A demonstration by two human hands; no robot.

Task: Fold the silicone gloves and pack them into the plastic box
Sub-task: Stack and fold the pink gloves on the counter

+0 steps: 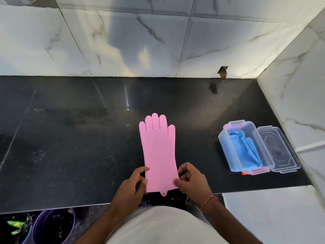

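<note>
Nearest, the cuff of a pink glove (pixel 158 152) is pinched at both edges — by the left hand (pixel 131 184) and the right hand (pixel 190 180) — flat on the black counter (pixel 70 147), fingers toward twelve o'clock. At three o'clock a folded blue glove (pixel 246 150) is held in the plastic box (pixel 228 152), its lid (pixel 277 150) just beside.

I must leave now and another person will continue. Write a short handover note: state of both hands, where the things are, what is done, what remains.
Left hand: pinching the left cuff edge of the pink silicone glove.
Right hand: pinching the right cuff edge.
The pink glove lies flat and unfolded on the black counter, its finger tips pointing away.
Done: a blue glove is in the open plastic box at the right; the lid lies beside it.
Left: fold the pink glove, put it in the box, probably close the lid.
</note>
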